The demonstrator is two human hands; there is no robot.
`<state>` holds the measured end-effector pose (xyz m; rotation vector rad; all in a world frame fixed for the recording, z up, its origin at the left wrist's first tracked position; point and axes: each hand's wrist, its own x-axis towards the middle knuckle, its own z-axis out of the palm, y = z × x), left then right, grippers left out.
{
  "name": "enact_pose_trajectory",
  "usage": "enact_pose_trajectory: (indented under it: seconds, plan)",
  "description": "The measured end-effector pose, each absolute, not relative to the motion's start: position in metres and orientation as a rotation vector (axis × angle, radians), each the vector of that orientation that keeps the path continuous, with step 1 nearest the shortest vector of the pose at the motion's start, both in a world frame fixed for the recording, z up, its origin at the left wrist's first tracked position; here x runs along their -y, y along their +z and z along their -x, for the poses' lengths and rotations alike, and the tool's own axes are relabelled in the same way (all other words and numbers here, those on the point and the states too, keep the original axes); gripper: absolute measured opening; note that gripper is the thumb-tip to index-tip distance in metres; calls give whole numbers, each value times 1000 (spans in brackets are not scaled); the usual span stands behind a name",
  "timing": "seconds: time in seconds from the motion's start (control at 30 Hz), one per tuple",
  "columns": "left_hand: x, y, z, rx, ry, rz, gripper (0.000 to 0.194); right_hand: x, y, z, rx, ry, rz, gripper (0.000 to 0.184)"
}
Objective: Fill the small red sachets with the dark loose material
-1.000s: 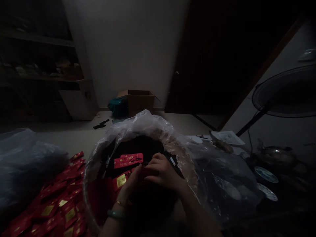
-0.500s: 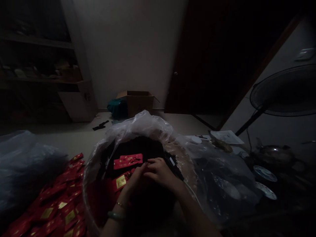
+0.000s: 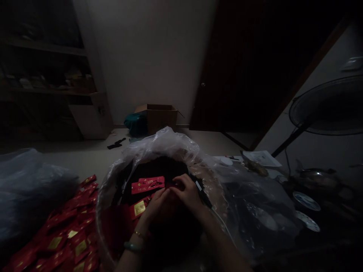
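Note:
My left hand point(image 3: 157, 203) and my right hand point(image 3: 185, 193) meet above a round tub lined with a transparent plastic bag point(image 3: 167, 143). Their fingertips pinch a small red envelope, partly hidden between them. A long red envelope point(image 3: 148, 185) lies just beyond my left fingers on dark contents. Another with a gold label point(image 3: 138, 208) sits beside my left wrist. Near my right hand runs a black strip with a white tag point(image 3: 199, 186). Many gold-marked red envelopes point(image 3: 68, 226) lie spread left of the tub.
A grey plastic bag point(image 3: 28, 189) bulges at the left. Blue-and-white plates point(image 3: 306, 201) and a metal kettle point(image 3: 314, 175) stand at the right, below a fan point(image 3: 329, 107). A cardboard box point(image 3: 159, 117) and teal bag point(image 3: 134, 124) sit on the floor ahead.
My hands have drawn slightly closer together, and my right hand has shifted a little up the picture. The envelopes and the surrounding objects stay in place.

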<state>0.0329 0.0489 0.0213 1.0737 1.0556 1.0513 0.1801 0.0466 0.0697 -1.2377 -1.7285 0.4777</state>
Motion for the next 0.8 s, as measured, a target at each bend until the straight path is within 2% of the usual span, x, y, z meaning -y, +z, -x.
enact_pose_trajectory:
  seconds: [0.07,0.23,0.37,0.53,0.8]
  plan:
    - [-50,17,-31,-1126,1099,-1060,38,-50,65,-181,1638,529,1258,23]
    - [-54,8,-31,-1287,1212,-966,34,-55,57,-184,1550,787,1324,15]
    - [-54,17,-34,-1185,1219,-1092,39,-57,56,-184,1482,841,1361,18]
    - [-52,35,-34,-1091,1259,-1219,30,-56,57,-181,1491,925,1316,19]
    - [-54,34,-29,-1011,1153,-1184,44,-55,61,-183,1458,1028,1357,18]
